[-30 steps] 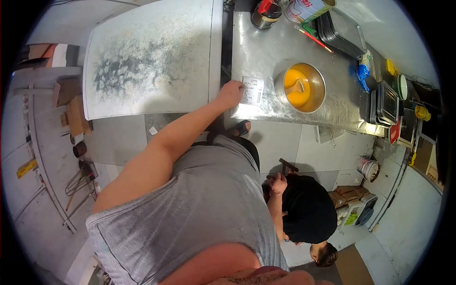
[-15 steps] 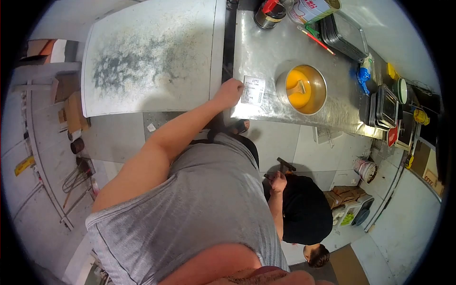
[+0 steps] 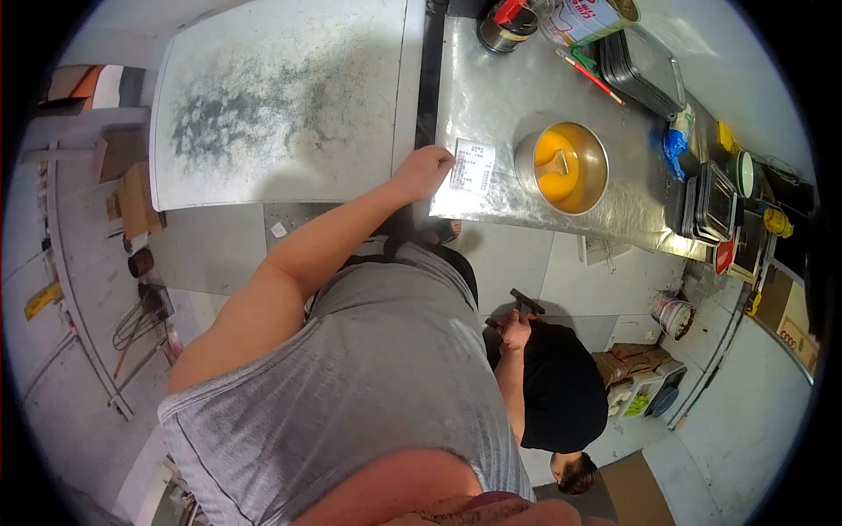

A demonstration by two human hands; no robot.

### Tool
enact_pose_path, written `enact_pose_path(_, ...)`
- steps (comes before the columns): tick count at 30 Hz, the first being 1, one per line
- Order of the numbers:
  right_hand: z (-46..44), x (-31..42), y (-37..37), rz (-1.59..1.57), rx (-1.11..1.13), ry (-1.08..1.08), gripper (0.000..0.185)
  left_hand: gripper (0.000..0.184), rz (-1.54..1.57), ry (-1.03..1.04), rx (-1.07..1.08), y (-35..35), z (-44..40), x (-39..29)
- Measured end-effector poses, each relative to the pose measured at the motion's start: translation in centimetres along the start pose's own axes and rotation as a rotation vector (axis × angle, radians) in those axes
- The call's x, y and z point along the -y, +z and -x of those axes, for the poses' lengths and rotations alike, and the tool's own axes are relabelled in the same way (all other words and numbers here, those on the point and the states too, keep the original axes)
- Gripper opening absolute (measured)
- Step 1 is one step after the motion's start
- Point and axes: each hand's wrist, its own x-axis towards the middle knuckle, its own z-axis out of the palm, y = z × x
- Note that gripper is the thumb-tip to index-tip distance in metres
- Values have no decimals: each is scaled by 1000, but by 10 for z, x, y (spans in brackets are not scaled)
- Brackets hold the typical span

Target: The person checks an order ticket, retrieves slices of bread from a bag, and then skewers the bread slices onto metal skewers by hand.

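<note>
My left hand reaches over the corner of the steel table, its fingers closed in a pinch at the left edge of a printed paper slip. The slip lies on the metal, its small print too fine to read. To the right of it stands a steel bowl of yellow-orange liquid. A brush with a pale wooden handle rests in that liquid. My right hand is out of view.
The steel table carries a dark-lidded jar, a large tin, a red pencil-like stick and stacked dark trays. A worn white board adjoins it. A co-worker in black is close on my right.
The view has shifted slightly, so the table things appear a little further right. My left hand stays at the slip's edge. The co-worker's head has moved slightly left in view.
</note>
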Motion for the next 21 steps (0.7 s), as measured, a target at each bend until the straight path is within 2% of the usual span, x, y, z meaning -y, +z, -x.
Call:
enact_pose_path(3,9,10,14,59,-110,-9,18,23,16,-7,3,-2,2,0)
enact_pose_path(9,19,18,14,89,-19,-13,22,22,54,-43,120,-2,4,2)
enact_pose_path(12,19,14,15,49,-52,-15,21,23,-138,17,275,2,3,7)
enact_pose_path(18,16,7,9,41,9,-56,20,22,-151,155,281,17,13,19)
enact_pose_path(21,12,4,8,2,45,-57,23,20,-174,145,359,14,15,17)
